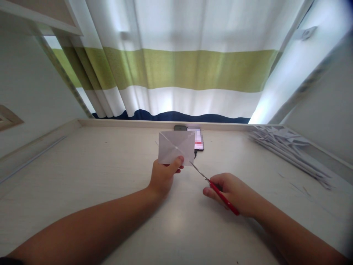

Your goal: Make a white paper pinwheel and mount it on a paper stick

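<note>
A white piece of paper (172, 145) with crossing diagonal creases is held up by my left hand (164, 176), the thumb on its front near the lower edge and the fingers behind. Red-handled scissors (220, 193) are in my right hand (234, 193), to the right of and below the paper. Their metal blades point up and left, with the tips at the paper's lower right edge. Whether the blades are cutting into the paper is too small to tell.
Behind the paper, a phone (199, 143) with a lit screen and a dark object (180, 128) lie at the back of the white table (110, 165). Paper strips and scraps (289, 147) are piled at the right. A curtain (176, 70) hangs behind.
</note>
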The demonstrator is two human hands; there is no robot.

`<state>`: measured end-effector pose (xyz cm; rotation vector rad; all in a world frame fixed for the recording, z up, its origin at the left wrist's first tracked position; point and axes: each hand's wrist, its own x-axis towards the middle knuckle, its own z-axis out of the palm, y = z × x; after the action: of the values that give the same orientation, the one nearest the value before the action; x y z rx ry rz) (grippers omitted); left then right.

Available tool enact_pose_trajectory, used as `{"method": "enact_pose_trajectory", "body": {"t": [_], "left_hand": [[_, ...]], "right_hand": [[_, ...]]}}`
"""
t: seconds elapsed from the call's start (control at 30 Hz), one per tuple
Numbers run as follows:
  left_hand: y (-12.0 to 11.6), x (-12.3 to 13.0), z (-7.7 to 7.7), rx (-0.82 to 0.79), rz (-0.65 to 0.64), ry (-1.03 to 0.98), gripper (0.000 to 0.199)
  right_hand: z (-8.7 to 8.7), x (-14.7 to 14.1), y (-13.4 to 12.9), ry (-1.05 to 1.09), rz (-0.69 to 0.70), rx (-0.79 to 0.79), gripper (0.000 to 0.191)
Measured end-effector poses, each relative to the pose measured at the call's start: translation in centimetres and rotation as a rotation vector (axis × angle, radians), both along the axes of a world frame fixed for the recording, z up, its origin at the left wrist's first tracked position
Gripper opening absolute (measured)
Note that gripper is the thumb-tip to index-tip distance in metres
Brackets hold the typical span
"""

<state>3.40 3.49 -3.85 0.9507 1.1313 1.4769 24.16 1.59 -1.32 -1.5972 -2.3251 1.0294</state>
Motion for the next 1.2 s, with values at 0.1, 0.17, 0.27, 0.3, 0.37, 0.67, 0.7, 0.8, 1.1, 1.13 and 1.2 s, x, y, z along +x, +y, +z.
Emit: {"method": "enact_pose_trajectory", "body": {"t": [0.1,0.17,0.27,0.3,0.37,0.67,0.7,0.8,1.1,1.13,1.2], "left_hand": [[-0.04,-0.04,-0.06,0.012,-0.009,0.025,0.027],[-0.07,-0.05,-0.11,0.016,-0.02,0.031,0.027],[-0.11,-0.04,-0.14,0.021,-0.026,0.026,0.027],[-0.11,-0.03,-0.14,0.022,-0.026,0.024,0.027],[-0.12,0.01,-0.14,0.022,-0.023,0.022,0.027],[-0.15,0.24,0.02,0.011,0.013,0.015,0.028],[-0.16,0.25,0.06,0.013,0.012,0.014,0.028],[-0.18,0.21,0.13,0.016,-0.002,0.008,0.028],[-0.16,0.16,-0.03,0.009,-0.001,0.049,0.026],[-0.17,0.2,-0.01,0.006,0.007,0.049,0.026],[-0.2,0.25,0.03,0.006,0.018,0.054,0.025]], "right_hand": [[-0.01,-0.05,-0.24,-0.002,0.005,0.015,0.043],[-0.04,-0.1,-0.3,0.001,0.007,0.006,0.043],[-0.03,-0.19,-0.29,0.008,-0.001,-0.021,0.043],[0.0,-0.22,-0.29,0.012,-0.004,-0.024,0.043],[0.05,-0.27,-0.32,0.023,-0.007,-0.038,0.044],[-0.05,-0.36,-0.29,0.013,-0.027,-0.031,0.046],[-0.06,-0.37,-0.27,0.006,-0.027,-0.018,0.046],[-0.01,-0.37,-0.31,-0.014,-0.021,0.007,0.046],[0.13,-0.55,-0.45,-0.027,-0.015,0.027,0.043],[0.15,-0.57,-0.48,-0.025,-0.017,0.026,0.043],[0.21,-0.6,-0.57,-0.015,-0.017,0.013,0.043]]}}
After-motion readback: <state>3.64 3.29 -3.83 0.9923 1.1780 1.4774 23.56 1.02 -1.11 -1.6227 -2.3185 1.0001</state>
